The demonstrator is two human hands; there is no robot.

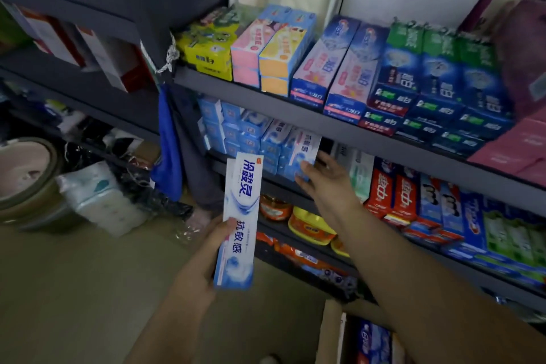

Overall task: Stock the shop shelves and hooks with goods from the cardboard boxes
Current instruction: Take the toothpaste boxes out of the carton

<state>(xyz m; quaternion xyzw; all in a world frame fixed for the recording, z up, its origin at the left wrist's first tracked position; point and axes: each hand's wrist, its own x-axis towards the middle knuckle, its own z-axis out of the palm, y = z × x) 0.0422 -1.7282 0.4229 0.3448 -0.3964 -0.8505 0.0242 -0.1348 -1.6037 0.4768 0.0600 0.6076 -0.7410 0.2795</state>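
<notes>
Head view: my left hand (206, 248) is wrapped around the lower half of a toothpaste carton (240, 216), thumb across its printed face, standing it upright in the air in front of the shelves. My right hand (325, 183) is up at the middle shelf (295, 186), fingers and thumb closed round the near end of a second carton (304, 156) that lies with its far end in among the stack of matching blue-and-white cartons (251, 136). So both grips are clenched on a carton each, neither released.

These should handle easily, I reckon: light, stiff card, long and thin, a little slick on the glossy print. Best held round the narrow sides near one end, so the free end can slide into the row. Squeeze too hard and the card may dent.

Down at the bottom edge, the cardboard box (334, 331) sits open by the shelf foot, more packs showing inside.
</notes>
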